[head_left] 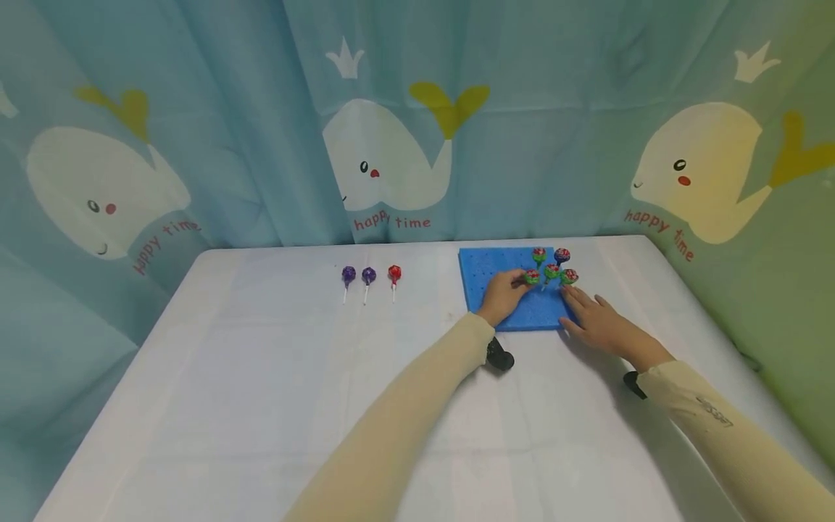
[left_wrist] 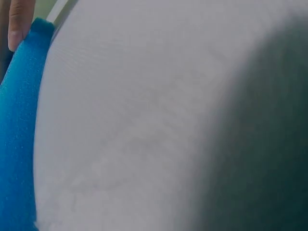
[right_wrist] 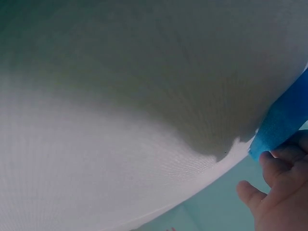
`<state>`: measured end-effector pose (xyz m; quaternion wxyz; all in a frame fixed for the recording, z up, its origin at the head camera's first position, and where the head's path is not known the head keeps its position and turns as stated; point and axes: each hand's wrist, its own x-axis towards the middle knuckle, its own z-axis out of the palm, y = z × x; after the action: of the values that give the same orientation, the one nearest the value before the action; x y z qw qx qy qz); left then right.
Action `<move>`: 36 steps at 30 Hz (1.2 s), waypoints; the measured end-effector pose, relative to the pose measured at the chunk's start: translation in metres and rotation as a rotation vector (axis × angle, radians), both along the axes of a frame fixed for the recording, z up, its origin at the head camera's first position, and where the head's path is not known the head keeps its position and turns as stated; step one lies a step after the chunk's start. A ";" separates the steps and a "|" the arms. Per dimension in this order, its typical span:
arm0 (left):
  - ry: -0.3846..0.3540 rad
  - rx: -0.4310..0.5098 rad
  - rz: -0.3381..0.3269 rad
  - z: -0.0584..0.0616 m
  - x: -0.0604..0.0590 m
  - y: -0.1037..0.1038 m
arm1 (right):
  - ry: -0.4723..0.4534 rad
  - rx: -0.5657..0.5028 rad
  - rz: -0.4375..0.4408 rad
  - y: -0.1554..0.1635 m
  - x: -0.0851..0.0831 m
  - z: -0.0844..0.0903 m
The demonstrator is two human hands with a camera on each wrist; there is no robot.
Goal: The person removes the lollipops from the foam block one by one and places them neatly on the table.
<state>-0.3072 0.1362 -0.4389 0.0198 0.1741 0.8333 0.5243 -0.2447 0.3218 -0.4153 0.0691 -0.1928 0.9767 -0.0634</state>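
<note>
Plainly enough, in the head view we see the left hand (head_left: 501, 296) reaching over the blue board (head_left: 533, 315), its fingers apparently pinching a green-and-red lollipop (head_left: 531, 277) close to the wrapped head. That lollipop is above the board's right half, among three other green-and-red lollipops (head_left: 551, 271) and one dark blue-and-red lollipop (head_left: 562, 255). The right hand (head_left: 599, 324) lies at the board's right edge, fingers extended, gripping nothing that we can make out. Left of the board, well apart from it, two purple lollipops (head_left: 349, 274) and a red lollipop (head_left: 394, 272) lie on the table (head_left: 261, 399). We judge each lollipop light but top-heavy, its ball hard and brittle, its wrapper rather slick; the thin stick just under the head should give the surest hold. The board looks like light foam, easily dented and apt to slide, so it is best steadied flat-handed along an edge. In the left wrist view we get the board's side and some fingers at its far end, but no lollipop, so this view cannot confirm the pinch. In the right wrist view we find fingers against the board's corner, thumb apart; how hard they press, we cannot tell.
</note>
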 end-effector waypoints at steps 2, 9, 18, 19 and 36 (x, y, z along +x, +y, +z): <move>-0.018 0.027 0.007 0.000 0.001 -0.001 | 0.001 -0.003 0.001 0.000 0.000 -0.001; -0.040 0.059 0.059 -0.004 0.003 0.004 | -0.006 -0.019 0.008 0.005 0.003 -0.004; -0.054 0.157 0.086 0.002 0.005 0.006 | 0.023 -0.009 0.030 0.005 0.004 -0.001; -0.071 0.190 0.090 0.002 0.005 0.005 | 0.020 -0.007 0.029 0.005 0.003 -0.001; -0.310 0.598 0.092 0.018 -0.003 -0.036 | -0.002 -0.033 0.021 0.001 0.001 -0.003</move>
<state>-0.3098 0.1005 -0.4206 0.0709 0.0525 0.6368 0.7660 -0.2433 0.3227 -0.4185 0.0676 -0.2039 0.9734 -0.0793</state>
